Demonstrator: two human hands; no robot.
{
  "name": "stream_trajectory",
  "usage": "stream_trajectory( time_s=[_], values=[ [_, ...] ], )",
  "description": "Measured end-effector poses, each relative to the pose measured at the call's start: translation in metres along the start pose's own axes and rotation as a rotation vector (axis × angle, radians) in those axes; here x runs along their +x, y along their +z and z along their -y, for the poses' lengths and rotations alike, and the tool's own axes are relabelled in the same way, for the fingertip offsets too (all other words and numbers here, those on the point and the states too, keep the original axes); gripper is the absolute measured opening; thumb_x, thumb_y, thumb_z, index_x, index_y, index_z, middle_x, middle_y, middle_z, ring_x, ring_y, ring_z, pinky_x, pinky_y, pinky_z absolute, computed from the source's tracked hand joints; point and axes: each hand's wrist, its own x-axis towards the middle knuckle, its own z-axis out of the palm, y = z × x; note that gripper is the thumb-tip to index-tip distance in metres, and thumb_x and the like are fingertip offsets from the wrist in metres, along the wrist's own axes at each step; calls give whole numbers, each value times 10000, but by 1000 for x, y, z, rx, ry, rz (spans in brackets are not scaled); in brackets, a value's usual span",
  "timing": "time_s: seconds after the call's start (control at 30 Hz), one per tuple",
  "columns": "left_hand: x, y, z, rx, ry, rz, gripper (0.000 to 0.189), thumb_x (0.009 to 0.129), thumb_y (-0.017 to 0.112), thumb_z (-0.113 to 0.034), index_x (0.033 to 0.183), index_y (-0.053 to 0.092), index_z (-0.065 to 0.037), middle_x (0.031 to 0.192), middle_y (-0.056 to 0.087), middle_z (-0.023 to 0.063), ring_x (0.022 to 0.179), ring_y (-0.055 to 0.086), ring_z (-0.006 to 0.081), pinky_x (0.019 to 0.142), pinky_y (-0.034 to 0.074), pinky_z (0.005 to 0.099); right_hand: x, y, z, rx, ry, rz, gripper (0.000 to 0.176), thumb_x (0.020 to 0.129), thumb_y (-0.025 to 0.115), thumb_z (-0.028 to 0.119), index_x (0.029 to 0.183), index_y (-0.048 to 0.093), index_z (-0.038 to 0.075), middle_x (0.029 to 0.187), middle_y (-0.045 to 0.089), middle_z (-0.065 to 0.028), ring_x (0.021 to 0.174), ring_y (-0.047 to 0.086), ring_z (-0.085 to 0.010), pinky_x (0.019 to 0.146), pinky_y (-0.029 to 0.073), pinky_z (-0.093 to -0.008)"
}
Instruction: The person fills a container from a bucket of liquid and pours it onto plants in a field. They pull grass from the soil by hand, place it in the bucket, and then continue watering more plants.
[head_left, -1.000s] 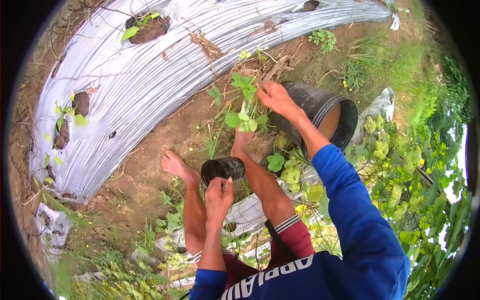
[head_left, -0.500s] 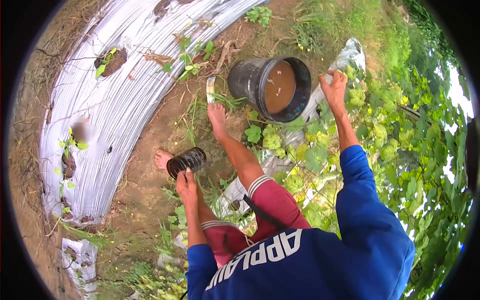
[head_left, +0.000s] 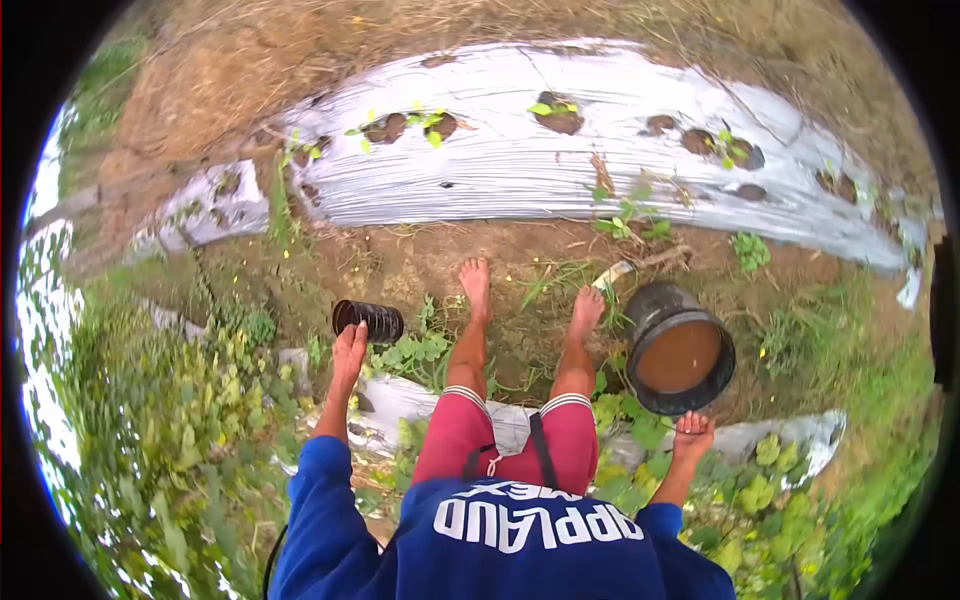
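Note:
On the left, my left hand (head_left: 350, 345) is closed on the side of a dark ribbed can (head_left: 384, 323), which lies tipped sideways in this view above the soil. My right hand (head_left: 694, 430) has its fingers curled closed right at the near rim of a black bucket (head_left: 660, 302); I cannot tell what is in them. Muddy brown water (head_left: 680, 357) fills much of the bucket, with small pale specks on top. The bucket is beside my right foot (head_left: 587, 312).
A silver plastic-covered bed (head_left: 480, 185) with planting holes and small seedlings runs across the far side. Bare soil (head_left: 400, 255) lies before it. A pale strip (head_left: 612, 275) is by my right toes. Leafy vines (head_left: 200, 400) spread at the near left; another plastic strip (head_left: 800, 435) lies behind the bucket.
The view has swung round, so the plastic bed now runs across the top. My right hand now appears closer to the bucket's rim. The can stays in my left hand.

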Motion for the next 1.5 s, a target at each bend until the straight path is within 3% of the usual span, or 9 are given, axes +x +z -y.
stream_trajectory(
  time_s=[0.23,0.33,0.57,0.77,1.07,1.23,1.3,1.33,1.5],
  values=[
    [-120,-65,20,-193,-325,-193,520,925,536,-456,669,502,-4,548,493,125,496,512,240,535,423,395,-40,66,19,-24,105,385,403,912,487,457,621,453,181,582,501,4,638,536,-217,648,435,-381],
    [-151,-52,64,-364,-450,-251,513,903,549,-464,674,535,-4,536,508,106,471,524,215,508,427,374,-59,107,26,-72,147,110,464,884,499,444,551,325,171,470,323,-18,489,357,-212,562,372,-395],
    [-222,-12,117,-541,-644,-292,521,878,553,-482,723,610,12,575,548,140,484,553,247,515,438,403,-58,133,21,-122,115,157,486,839,480,470,527,255,173,443,216,-9,421,253,-197,529,355,-424],
    [-254,-17,137,-519,-698,-233,565,876,521,-510,804,637,39,778,641,230,802,629,389,711,470,464,-102,180,9,-200,88,179,494,754,533,516,526,259,174,441,217,-11,406,236,-185,533,332,-408],
    [-218,55,278,-483,-613,-394,563,884,518,-517,906,650,30,962,637,273,915,600,450,784,453,492,-221,275,-46,-437,95,336,502,715,557,495,490,246,173,432,199,-2,397,228,-192,580,362,-414],
    [-186,-15,314,-797,-839,-263,543,899,525,-481,856,627,50,913,627,264,895,604,418,782,448,492,-323,359,-132,-521,35,440,523,704,581,481,499,200,187,446,166,6,405,188,-174,583,373,-387],
    [-162,-55,338,-747,-788,-362,539,907,515,-477,821,616,46,864,617,260,862,604,415,768,447,493,-366,382,-194,-720,-469,601,530,707,583,483,508,189,191,453,160,16,407,182,-166,578,378,-396],
    [-153,-84,346,-979,-899,-256,515,907,531,-454,780,590,42,802,592,254,819,586,432,744,436,498,-384,394,-216,-731,-476,678,527,717,589,469,525,184,192,466,159,24,416,190,-172,581,383,-400],
    [-78,-124,437,-809,-750,-504,512,897,558,-472,762,592,21,787,586,246,801,587,428,728,444,495,-472,497,-313,-634,65,467,506,727,586,430,568,173,184,493,134,23,427,198,-176,590,350,-412]
  ],
)
